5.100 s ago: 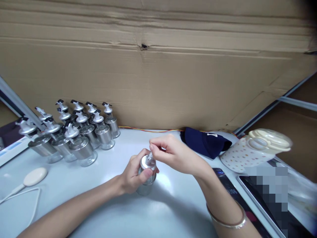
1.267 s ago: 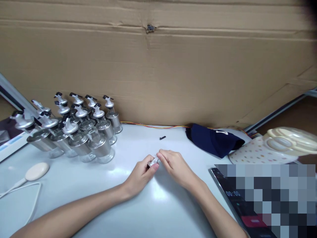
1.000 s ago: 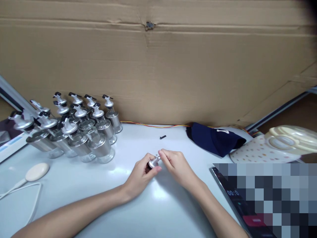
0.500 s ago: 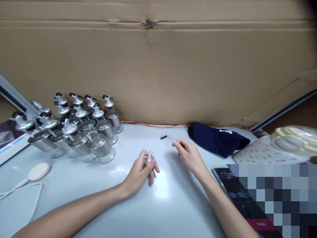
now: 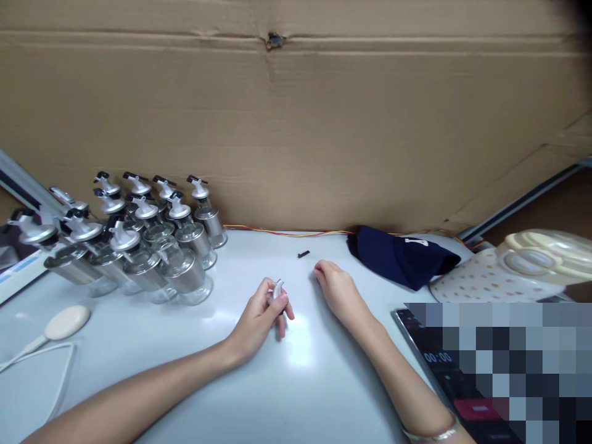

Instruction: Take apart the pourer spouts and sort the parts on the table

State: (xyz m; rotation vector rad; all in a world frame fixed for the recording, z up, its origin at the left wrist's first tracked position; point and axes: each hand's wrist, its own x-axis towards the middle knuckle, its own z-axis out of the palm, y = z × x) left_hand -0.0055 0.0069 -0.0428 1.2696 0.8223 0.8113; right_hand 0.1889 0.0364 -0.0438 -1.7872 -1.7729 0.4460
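Observation:
My left hand (image 5: 259, 317) is closed around a small silver pour spout (image 5: 278, 288), whose curved tip sticks up between thumb and fingers. My right hand (image 5: 340, 290) rests low over the table with its fingers curled together; whatever they may hold is hidden. Just beyond its fingertips lies a small black lever piece (image 5: 303, 253), apart from the hand. To the left stand several glass bottles with metal sleeves, most topped by silver spouts with black levers. One bottle (image 5: 185, 277) at the front of the group has an open neck with no spout.
A dark blue cap (image 5: 393, 256) lies at the back right, beside a dotted white container (image 5: 481, 277). A phone (image 5: 439, 376) with a timer is at the right. A white round charger (image 5: 68, 322) with its cable lies left. Cardboard (image 5: 296, 135) walls the back.
My right hand has shifted slightly left and turned more palm down, and its bracelet has come into view. My left hand still holds the spout. The whole view has shifted a little.

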